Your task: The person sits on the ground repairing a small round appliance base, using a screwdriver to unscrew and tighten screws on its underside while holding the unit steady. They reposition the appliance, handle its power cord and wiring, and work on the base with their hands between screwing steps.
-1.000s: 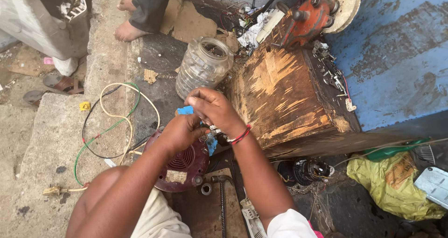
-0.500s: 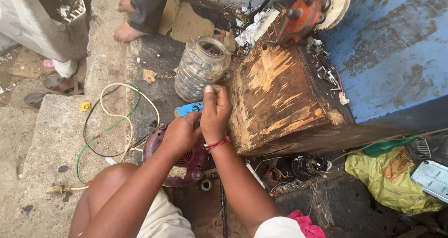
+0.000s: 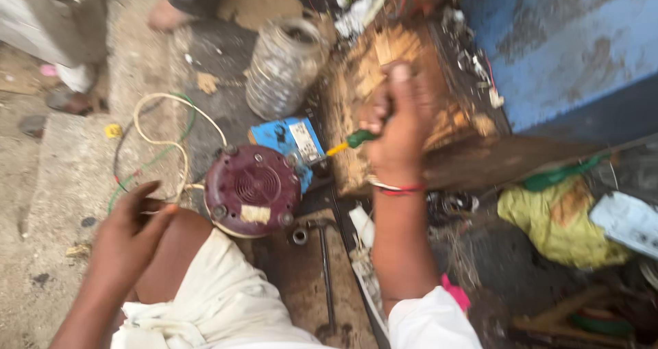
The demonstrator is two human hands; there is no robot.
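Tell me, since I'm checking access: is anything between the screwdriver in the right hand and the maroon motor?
Nothing visible. The right hand holds the screwdriver with its tip at the blue box, which sits behind the maroon motor.

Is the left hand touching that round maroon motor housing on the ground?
Apart. The head view shows the left hand raised beside the knee, with a strip of ground and pale cable between its fingers and the round maroon motor housing.
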